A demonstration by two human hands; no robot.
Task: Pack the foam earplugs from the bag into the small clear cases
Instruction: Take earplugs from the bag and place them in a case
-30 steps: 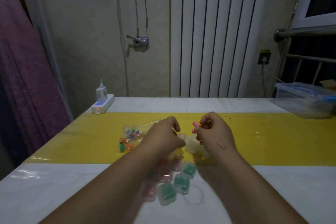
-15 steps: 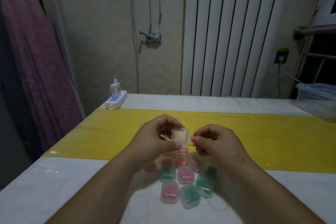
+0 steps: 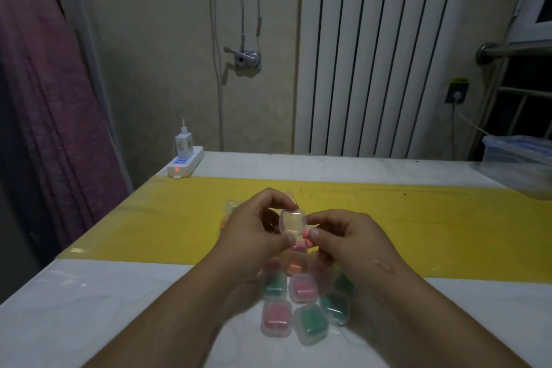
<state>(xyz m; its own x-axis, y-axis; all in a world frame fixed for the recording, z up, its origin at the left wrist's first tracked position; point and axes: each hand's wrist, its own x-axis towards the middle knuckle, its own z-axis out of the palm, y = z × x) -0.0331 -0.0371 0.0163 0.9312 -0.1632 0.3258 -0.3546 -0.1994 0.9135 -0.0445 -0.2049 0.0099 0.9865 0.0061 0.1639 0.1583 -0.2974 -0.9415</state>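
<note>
Earplug (image 3: 307, 240) now at case's (image 3: 293, 222) corner.

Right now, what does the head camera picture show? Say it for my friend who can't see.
The left hand holds up a small clear case that looks empty, and the right hand pinches a pink earplug right beside it. Under them, filled cases of pink, green and orange plugs sit on the white table.

My left hand (image 3: 257, 228) hides most of the bag (image 3: 229, 210); whether the clear case (image 3: 293, 222) it pinches is open is unclear. My right hand (image 3: 343, 237) covers all but a pink earplug (image 3: 307, 241) tip. The cases (image 3: 303, 288) beneath my wrists are blurred; the right edge cuts the storage box (image 3: 519, 152).
</note>
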